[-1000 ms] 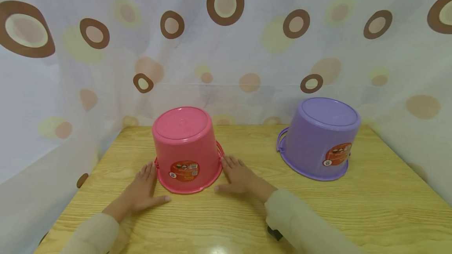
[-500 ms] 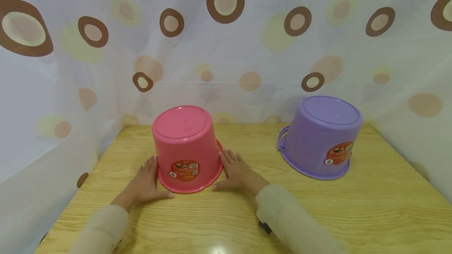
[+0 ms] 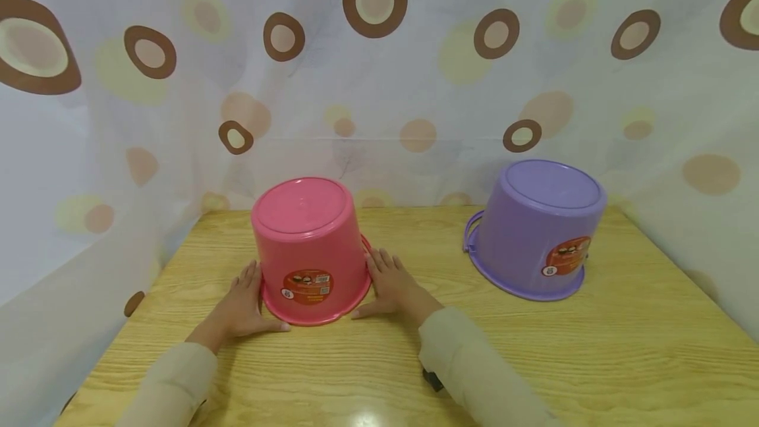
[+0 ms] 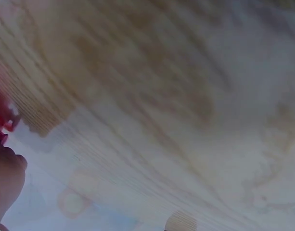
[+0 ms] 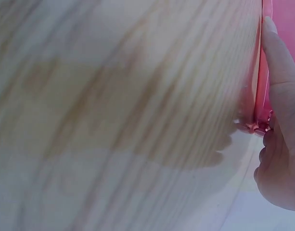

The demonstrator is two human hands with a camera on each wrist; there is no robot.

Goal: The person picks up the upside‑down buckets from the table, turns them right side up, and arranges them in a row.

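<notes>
Right hand [image 5: 287, 127] at right frame edge, thumb extended upward with its tip at the red rim [image 5: 263, 82] of the pink bucket [image 5: 290, 31]; remaining fingers foreshortened just below the handle joint [image 5: 253, 127], contact there indeterminate. Wood-grained table [image 5: 113, 110] fills most of the view, slightly blurred, a browner, scalloped-edged patch crossing it between paler glossy areas.

Left hand [image 3: 237, 308] and right hand [image 3: 391, 290] apart, fingers [image 3: 247, 277] forward, thumbs [image 3: 268, 325] spread inward.

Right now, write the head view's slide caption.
Left hand and right hand flank an upturned pink bucket; upturned purple bucket at right.
</notes>
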